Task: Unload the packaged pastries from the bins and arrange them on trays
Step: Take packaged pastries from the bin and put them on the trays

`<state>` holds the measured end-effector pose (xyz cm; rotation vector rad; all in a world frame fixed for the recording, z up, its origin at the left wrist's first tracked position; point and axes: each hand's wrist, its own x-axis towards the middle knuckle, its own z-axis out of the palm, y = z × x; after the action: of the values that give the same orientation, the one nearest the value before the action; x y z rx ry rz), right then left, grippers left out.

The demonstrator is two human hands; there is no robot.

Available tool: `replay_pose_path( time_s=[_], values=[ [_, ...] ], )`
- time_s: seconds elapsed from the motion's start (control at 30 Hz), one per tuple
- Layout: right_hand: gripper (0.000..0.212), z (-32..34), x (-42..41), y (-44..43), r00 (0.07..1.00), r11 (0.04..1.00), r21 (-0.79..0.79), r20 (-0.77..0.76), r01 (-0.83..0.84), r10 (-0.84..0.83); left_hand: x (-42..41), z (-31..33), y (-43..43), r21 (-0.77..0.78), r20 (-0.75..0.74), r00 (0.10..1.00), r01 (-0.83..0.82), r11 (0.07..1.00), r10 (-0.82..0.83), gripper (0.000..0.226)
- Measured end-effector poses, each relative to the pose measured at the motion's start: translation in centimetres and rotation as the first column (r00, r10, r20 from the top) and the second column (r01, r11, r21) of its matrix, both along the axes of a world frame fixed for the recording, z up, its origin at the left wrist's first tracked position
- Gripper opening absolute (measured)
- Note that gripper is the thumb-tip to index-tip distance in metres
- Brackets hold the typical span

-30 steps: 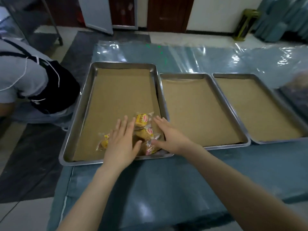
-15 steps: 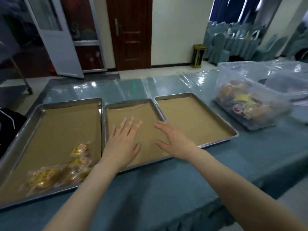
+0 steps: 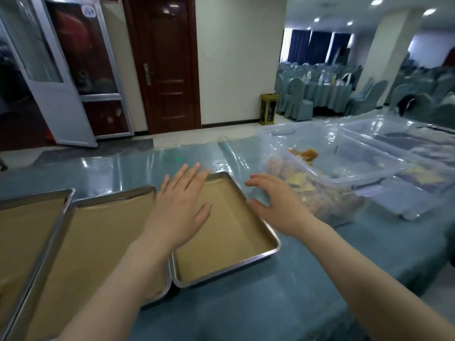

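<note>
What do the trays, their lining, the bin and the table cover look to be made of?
Trays: metal, likely stainless steel, going by the bright silvery rims that catch reflections.
Lining: a matte brown sheet, flat and dull, probably baking paper.
Bin: clear rigid plastic, with see-through walls and a moulded rim.
Table cover: glossy transparent film, seemingly over teal fabric, judging by the wrinkles and glare.

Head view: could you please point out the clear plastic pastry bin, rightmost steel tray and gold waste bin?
Clear plastic pastry bin [image 3: 330,200], head view, front wall.
Rightmost steel tray [image 3: 226,267], head view, near rim.
Gold waste bin [image 3: 269,109], head view, front.
</note>
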<state>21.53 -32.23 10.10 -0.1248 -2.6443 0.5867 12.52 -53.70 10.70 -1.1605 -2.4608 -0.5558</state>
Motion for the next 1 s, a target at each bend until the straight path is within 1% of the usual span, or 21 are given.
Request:
replay_pose_path(
  time_s=[0.13,0.23,0.4,0.47,0.57,0.67,0.73,0.77,0.83,0.87,0.9,0.93,1.0],
  values=[
    [0.031,1.1,-0.8,7.1,0.996,0.998,-0.001,-0.064,0.069,-0.069,-2.4,0.4,7.4,0.104,0.058,0.996,0.060,0.993,-0.067,0.065],
    [0.028,1.7,-1.2,12.3,0.994,0.996,0.033,-0.067,0.088,-0.085,-4.0,0.4,12.3,0.200,0.115,0.989,0.067,0.977,-0.092,0.063],
    [0.026,2.1,-2.2,21.2,0.988,0.991,0.027,-0.095,0.127,-0.124,-5.3,-0.4,19.2,0.243,0.170,0.980,0.061,0.968,-0.104,0.060],
    [0.026,1.8,-3.0,25.0,0.993,0.993,0.045,-0.059,0.105,-0.102,-5.8,-1.0,22.1,0.238,0.193,0.975,0.057,0.969,-0.105,0.059],
    [0.028,0.9,-4.5,31.3,0.998,0.993,0.108,0.047,0.047,-0.052,-5.9,-2.0,26.8,0.231,0.198,0.977,0.032,0.972,-0.079,0.057],
    [0.032,0.2,-6.0,37.9,0.985,0.993,0.122,0.170,-0.006,-0.015,-4.9,-2.7,31.6,0.283,0.281,0.955,0.006,0.959,-0.089,0.053],
    [0.040,-0.5,-7.0,42.2,0.939,0.991,0.128,0.343,-0.037,-0.009,-4.4,-2.6,35.0,0.303,0.330,0.936,0.013,0.953,-0.118,0.050],
    [0.048,-0.9,-7.5,44.1,0.885,0.988,0.144,0.466,-0.053,-0.021,-4.4,-2.6,36.7,0.296,0.341,0.932,0.015,0.955,-0.121,0.048],
    [0.066,-1.9,-8.6,47.4,0.714,0.973,0.205,0.697,-0.108,-0.068,-4.6,-2.5,39.8,0.261,0.343,0.934,0.006,0.965,-0.099,0.042],
    [0.074,-2.4,-9.1,48.7,0.634,0.962,0.229,0.768,-0.149,-0.085,-4.8,-2.6,41.1,0.236,0.343,0.936,-0.003,0.972,-0.080,0.042],
    [0.078,-2.8,-9.7,49.6,0.582,0.952,0.242,0.808,-0.188,-0.090,-4.9,-2.7,42.2,0.205,0.343,0.937,-0.010,0.979,-0.062,0.045],
    [0.081,-3.2,-10.4,50.3,0.561,0.943,0.245,0.824,-0.223,-0.081,-5.0,-2.8,42.9,0.164,0.344,0.938,-0.012,0.986,-0.046,0.048],
    [0.083,-4.0,-12.0,50.8,0.574,0.928,0.233,0.818,-0.291,-0.025,-5.3,-3.3,43.7,0.064,0.350,0.937,-0.023,0.998,-0.001,0.056]
  ],
)
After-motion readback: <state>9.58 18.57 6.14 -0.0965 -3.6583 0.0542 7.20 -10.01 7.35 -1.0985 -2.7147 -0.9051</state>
